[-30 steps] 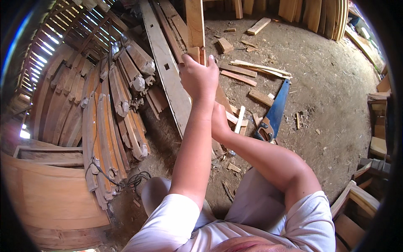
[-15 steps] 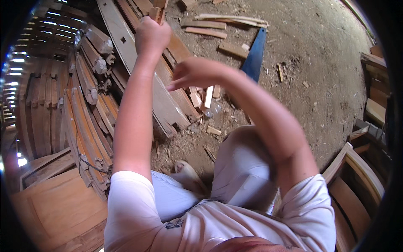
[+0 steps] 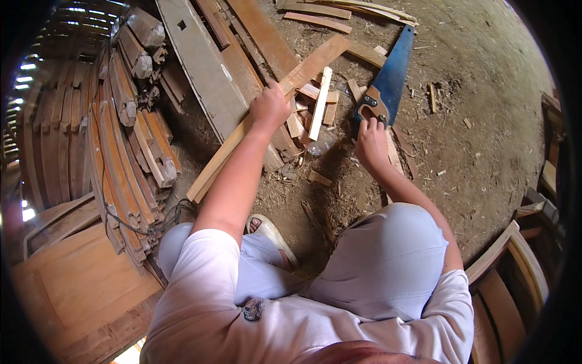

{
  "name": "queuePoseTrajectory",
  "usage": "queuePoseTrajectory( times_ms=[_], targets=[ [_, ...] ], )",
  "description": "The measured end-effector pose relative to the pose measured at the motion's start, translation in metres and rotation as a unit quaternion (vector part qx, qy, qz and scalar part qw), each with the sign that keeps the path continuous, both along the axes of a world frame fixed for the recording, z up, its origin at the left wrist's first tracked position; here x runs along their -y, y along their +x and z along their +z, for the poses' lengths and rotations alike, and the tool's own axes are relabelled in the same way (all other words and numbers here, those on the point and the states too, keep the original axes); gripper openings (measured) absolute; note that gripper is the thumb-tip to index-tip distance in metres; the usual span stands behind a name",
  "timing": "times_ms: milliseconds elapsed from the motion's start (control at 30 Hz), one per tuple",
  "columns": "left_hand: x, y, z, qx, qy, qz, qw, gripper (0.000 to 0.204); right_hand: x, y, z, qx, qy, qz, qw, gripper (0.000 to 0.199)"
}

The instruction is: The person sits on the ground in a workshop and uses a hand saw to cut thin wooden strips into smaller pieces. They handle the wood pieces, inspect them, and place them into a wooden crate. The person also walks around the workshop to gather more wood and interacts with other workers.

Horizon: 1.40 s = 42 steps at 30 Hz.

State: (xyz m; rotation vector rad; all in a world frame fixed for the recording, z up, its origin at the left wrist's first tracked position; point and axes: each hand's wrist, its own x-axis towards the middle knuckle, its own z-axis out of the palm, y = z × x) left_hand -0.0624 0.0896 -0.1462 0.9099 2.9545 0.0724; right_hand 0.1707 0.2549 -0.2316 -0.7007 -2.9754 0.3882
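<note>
My left hand [image 3: 271,109] is closed around the middle of a wooden strip [image 3: 318,60]. The strip slants across the boards, its near end beside my left forearm and its far end up to the right. On the right, a handsaw [image 3: 394,76] with a blue blade and a wooden handle lies on the dirt floor, blade pointing away. The fingers of my right hand [image 3: 371,145] are curled on the near part of its handle. Between the hands, short wood offcuts [image 3: 320,103] lie in a loose heap beside a long grey board [image 3: 209,67].
Stacked timber [image 3: 136,164] fills the left side, above a wooden panel [image 3: 91,291]. Thin slats [image 3: 345,9] lie at the far side. Curved wooden pieces [image 3: 503,261] stand at the right. My sandalled foot [image 3: 270,233] rests near the middle, in front of a bent knee.
My left hand has come nearer and to the right with the wooden strip, which now lies slanted. My right hand has moved from beside my left forearm to the saw handle.
</note>
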Motion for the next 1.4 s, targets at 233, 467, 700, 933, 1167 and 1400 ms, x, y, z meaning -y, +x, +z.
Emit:
queuePoseTrajectory(
  times_ms=[233, 467, 700, 933, 1167, 1400],
  targets=[
    [0.002, 0.009, -0.018, -0.026, -0.057, -0.055, 0.997, 0.039, -0.012, -0.022, -0.015, 0.034, -0.010, -0.032, 0.999, 0.051],
    [0.008, 0.012, -0.023, -0.017, -0.056, -0.070, 0.996, 0.043, -0.031, -0.005, 0.012, -0.018, -0.125, -0.117, 0.985, 0.024],
    [0.007, 0.015, -0.022, -0.036, -0.049, -0.078, 0.995, 0.043, -0.074, 0.070, 0.052, -0.332, -0.196, -0.223, 0.895, 0.020],
    [0.007, 0.016, -0.025, -0.050, -0.039, -0.081, 0.995, 0.033, -0.066, 0.077, 0.125, -0.472, -0.497, -0.190, 0.703, 0.018],
    [0.007, 0.011, -0.030, -0.072, -0.023, -0.111, 0.991, 0.026, -0.001, -0.007, 0.102, -0.348, -0.654, -0.160, 0.653, 0.020],
    [0.009, 0.011, -0.037, -0.100, -0.013, -0.119, 0.988, 0.015, 0.021, -0.042, 0.070, -0.311, -0.721, -0.136, 0.604, 0.020]
  ],
)
